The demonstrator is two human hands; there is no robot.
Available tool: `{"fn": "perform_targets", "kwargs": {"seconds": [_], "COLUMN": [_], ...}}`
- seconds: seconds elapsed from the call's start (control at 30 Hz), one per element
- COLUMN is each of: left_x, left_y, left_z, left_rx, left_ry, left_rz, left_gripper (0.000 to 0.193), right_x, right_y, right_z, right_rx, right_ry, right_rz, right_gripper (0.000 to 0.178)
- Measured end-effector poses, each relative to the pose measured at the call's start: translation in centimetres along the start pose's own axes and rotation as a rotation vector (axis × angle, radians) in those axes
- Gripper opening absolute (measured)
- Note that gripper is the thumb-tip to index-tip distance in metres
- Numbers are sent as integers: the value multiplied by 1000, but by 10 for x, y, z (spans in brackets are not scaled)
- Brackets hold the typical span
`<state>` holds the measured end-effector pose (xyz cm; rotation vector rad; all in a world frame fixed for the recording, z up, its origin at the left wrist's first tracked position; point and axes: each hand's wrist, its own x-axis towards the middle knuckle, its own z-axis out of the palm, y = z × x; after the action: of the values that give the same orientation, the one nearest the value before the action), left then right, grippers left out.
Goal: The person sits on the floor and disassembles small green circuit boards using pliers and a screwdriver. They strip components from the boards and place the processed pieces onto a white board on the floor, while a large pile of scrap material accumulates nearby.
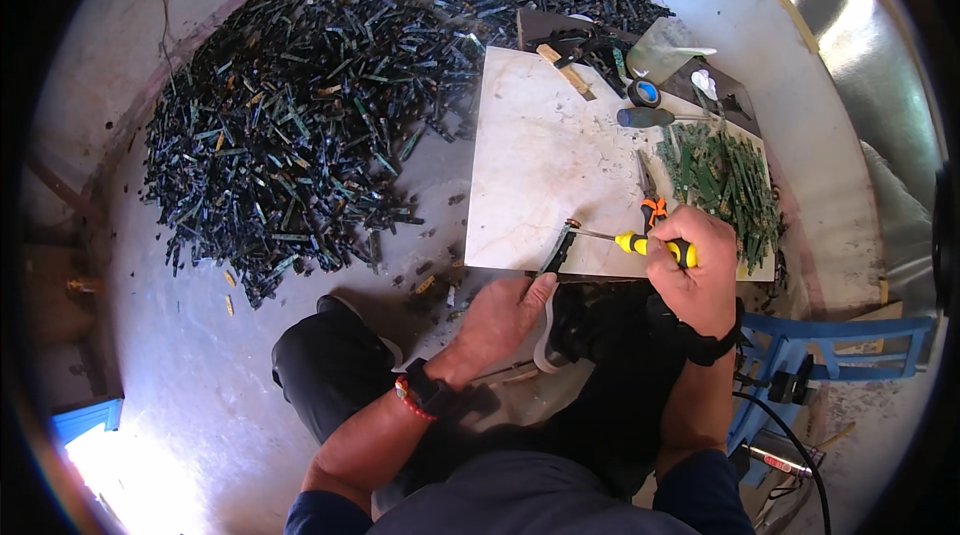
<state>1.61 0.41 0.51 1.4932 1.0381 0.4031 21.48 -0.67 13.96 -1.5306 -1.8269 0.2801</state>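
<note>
On the slab (540, 165) edge, head view | a dark strip (556, 252) is pinched by the left hand (507, 315) | a yellow screwdriver (640, 244) is gripped in the closed right hand (697, 270), tip set at the strip's top | green strips (725, 180) are piled just right | scrap heap (300, 115) is spread on the floor.

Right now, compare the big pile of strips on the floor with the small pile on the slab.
The floor pile is far larger, looks dark blue-black and sprawls loosely over the concrete. The slab pile is small, brighter green and packed at the right edge of the pale slab. Both are narrow board-like strips.
</note>
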Motion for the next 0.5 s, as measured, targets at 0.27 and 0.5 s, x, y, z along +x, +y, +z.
{"fn": "perform_targets", "kwargs": {"seconds": [0.27,0.5], "left_x": [3,4], "left_y": [0,3], "left_z": [1,1], "left_rx": [24,70], "left_ry": [-7,77], "left_rz": [4,60], "left_gripper": [58,57], "right_x": [-2,6], "right_y": [-8,-22], "right_z": [-11,-30], "right_rx": [-34,-196], "right_ry": [-128,-406], "right_rz": [152,180], "right_gripper": [9,17]}}
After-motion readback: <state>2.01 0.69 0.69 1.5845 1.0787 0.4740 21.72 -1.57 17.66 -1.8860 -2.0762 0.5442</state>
